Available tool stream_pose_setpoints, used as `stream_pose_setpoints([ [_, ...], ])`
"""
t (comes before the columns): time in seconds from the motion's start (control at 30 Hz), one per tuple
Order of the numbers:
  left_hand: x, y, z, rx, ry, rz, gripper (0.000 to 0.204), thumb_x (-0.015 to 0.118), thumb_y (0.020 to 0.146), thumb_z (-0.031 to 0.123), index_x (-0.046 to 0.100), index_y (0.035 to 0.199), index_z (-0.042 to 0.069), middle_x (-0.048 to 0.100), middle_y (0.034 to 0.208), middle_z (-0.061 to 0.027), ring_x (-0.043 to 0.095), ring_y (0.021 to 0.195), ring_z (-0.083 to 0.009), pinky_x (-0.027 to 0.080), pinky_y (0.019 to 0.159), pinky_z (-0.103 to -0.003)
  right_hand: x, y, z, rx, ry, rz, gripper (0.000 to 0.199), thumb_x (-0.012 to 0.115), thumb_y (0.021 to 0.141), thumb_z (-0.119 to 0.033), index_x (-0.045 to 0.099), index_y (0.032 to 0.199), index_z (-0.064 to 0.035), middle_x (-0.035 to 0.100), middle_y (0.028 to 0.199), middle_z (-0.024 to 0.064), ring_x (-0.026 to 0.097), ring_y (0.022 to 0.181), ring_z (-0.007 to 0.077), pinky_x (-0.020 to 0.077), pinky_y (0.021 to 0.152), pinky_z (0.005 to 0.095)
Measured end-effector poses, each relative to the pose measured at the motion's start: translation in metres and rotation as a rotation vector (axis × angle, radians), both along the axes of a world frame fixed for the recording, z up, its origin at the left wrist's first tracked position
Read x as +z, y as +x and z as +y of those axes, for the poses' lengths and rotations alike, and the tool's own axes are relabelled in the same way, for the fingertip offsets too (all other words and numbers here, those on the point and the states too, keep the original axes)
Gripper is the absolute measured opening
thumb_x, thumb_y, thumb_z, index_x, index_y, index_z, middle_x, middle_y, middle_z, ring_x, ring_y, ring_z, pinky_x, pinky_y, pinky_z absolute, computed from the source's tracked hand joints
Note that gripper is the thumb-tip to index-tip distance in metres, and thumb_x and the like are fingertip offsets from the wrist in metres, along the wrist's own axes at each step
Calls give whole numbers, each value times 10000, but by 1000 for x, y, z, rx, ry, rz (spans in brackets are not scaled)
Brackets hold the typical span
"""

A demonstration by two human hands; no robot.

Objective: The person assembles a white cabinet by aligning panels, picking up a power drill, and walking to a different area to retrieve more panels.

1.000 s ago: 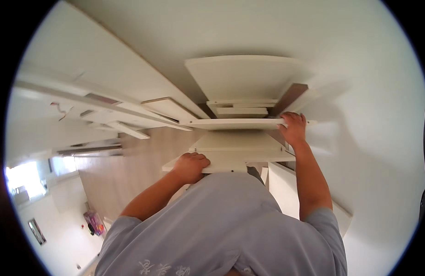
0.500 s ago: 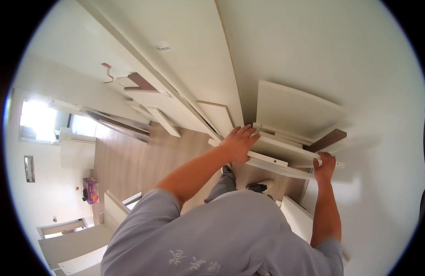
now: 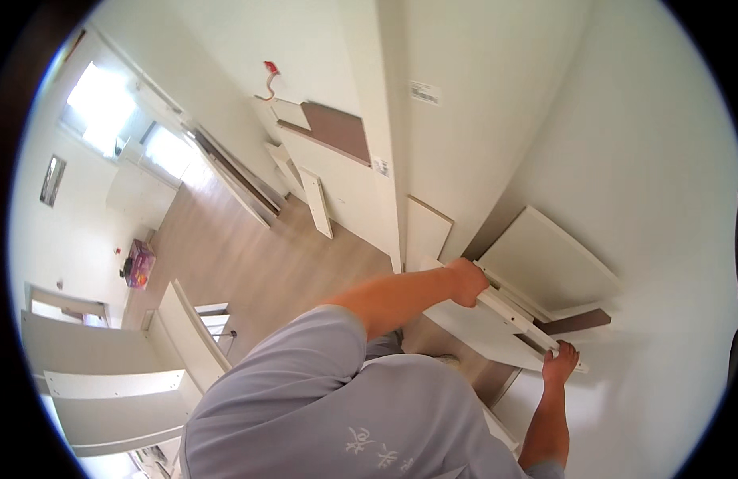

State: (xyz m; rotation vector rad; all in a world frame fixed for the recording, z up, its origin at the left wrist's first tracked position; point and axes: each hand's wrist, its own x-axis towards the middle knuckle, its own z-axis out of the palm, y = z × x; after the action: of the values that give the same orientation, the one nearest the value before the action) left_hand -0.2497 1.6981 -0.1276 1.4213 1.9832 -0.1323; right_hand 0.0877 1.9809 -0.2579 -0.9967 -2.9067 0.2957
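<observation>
Several white boards stand close together on edge by the wall, low in front of me. My left hand [image 3: 467, 281] is curled over the far left part of a narrow white board [image 3: 505, 310]; its fingertips are hidden. The fingers of my right hand [image 3: 561, 363] are bent over the near right end of the same group of boards. A wide white panel [image 3: 485, 335] slants below the narrow board on my side. Behind it a white panel [image 3: 549, 259] leans on the wall, and a brown strip [image 3: 577, 321] sticks out beside it.
Tall white panels [image 3: 473, 104] stand upright ahead, with a smaller white board [image 3: 427, 231] at their foot. Brown and white boards [image 3: 337, 132] lean along the wall to the left. A white cabinet frame [image 3: 113, 383] stands at lower left, and a purple box [image 3: 139, 265] lies on the wooden floor [image 3: 257, 255].
The view has swung, so the boards and both hands sit lower in it. My left hand has gone from spread fingers on the board to a curled hold; the right stays at the board's end.
</observation>
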Motion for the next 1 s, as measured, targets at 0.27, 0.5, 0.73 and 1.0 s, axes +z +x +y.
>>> stream_pose_setpoints([
  [0.27, -15, 32, -116, 162, 946, 231, 572, 743, 816, 184, 576, 1359, 120, 552, 1407, -95, 505, 1346, -278, 401, 1127, -500, -14, -17, 12, -40, 110, 14, 538, 774, 760, -139, 611, 1264, -42, 624, 1288, 165, 522, 1282, 394, 384, 1133, 503],
  [0.5, -81, 43, -350, 560, -26, -162, 478, 630, 958, 293, 576, 1406, 135, 587, 1406, -161, 545, 1313, -367, 456, 1082, -493, -7, -67, 7, -150, 12, 18, 580, 748, 770, -105, 572, 1307, 27, 571, 1360, 246, 483, 1321, 414, 350, 1173, 494],
  [0.73, -120, 158, -527, 1226, -257, -16, 439, 650, 905, 293, 668, 1309, 121, 693, 1266, -151, 642, 1189, -374, 537, 959, -496, -18, -57, -11, -186, 162, 24, 768, 744, 774, -111, 428, 1460, 26, 422, 1538, 234, 361, 1455, 407, 336, 1205, 484],
  [1.0, -245, 357, -551, 890, -280, -339, 367, 611, 906, 334, 749, 1159, 107, 725, 1187, -172, 667, 1122, -381, 546, 921, -486, 1, -61, -35, -123, 133, -56, 837, 710, 824, -140, 327, 1552, 11, 338, 1620, 201, 317, 1494, 392, 313, 1232, 478],
])
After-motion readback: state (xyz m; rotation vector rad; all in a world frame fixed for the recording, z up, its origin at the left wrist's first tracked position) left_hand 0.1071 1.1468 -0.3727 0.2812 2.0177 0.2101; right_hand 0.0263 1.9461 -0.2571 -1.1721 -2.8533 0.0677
